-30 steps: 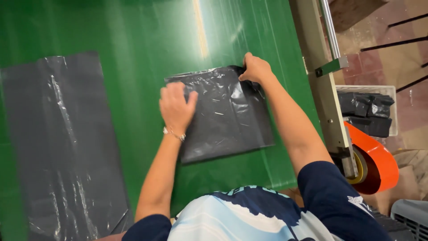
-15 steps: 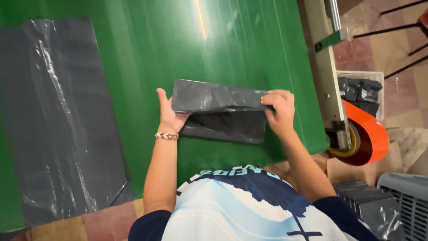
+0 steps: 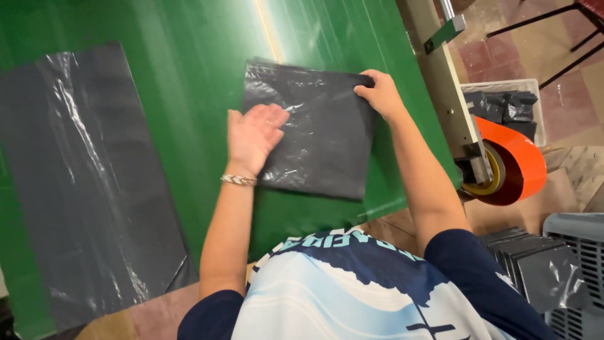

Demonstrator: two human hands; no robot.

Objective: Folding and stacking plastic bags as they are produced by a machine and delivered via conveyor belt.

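1. Dark grey plastic, thin and crinkled, makes up the folded bag [image 3: 314, 129] lying on the green worktop [image 3: 189, 56], near its front edge and directly ahead of the person.
2. Left hand [image 3: 251, 135] lies palm down on the bag's left part, fingers released and spread flat; judging by the pose, this pins the slippery film so that it cannot slide.
3. Right hand [image 3: 380, 94] grips the bag's upper right corner, fingers clenched on the edge, which appears to keep the layers lined up and taut.
4. Folded into a rough square of several layers, the bag shows glossy highlights and fine wrinkles; its lower edge looks straight.
5. To the left, well apart, a second grey bag [image 3: 88, 182] lies unfolded and long on the worktop.
6. At right, past the worktop edge, sit an orange tape roll [image 3: 519, 160], a white bin of folded bags [image 3: 503, 104] and a grey basket [image 3: 579, 264] with more.
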